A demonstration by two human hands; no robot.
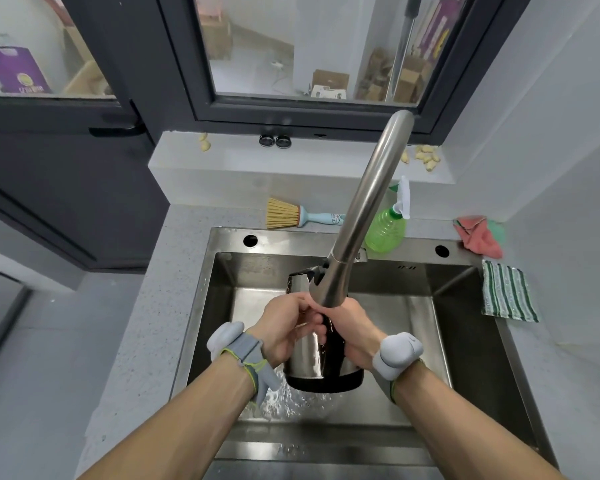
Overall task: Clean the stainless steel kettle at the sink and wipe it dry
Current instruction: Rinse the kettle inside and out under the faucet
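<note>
Both my forearms come up from the bottom edge and meet at frame centre over the sink [471, 341]. My left hand [284, 327] is cupped round the left side of the stainless steel kettle [312, 355], fingers curled onto the steel wall, thumb side up. My right hand [352, 329] is wrapped round the kettle's black handle [331, 344], fingers closed on it, wrist bent inward. Both wrists carry grey strapped trackers, the left wrist tracker [238, 341] and the right wrist tracker [397, 353].

The kettle is held above the basin at centre frame, tilted away from me, black base [326, 381] toward me, open mouth and lid end toward the top of the frame. Cannot tell if it touches the basin floor. Splashing water [284, 400] shows just below its base, lower centre. The brushed faucet spout [368, 209] arcs down from upper right, and its head sits right over my hands, hiding my knuckles.

Behind the sink: a straw hand brush [293, 214], centre; a green spray bottle [387, 228], right of centre. A pink-and-green cloth [478, 237] and a striped green cloth [508, 292] lie on the counter at right, well apart from the kettle.
</note>
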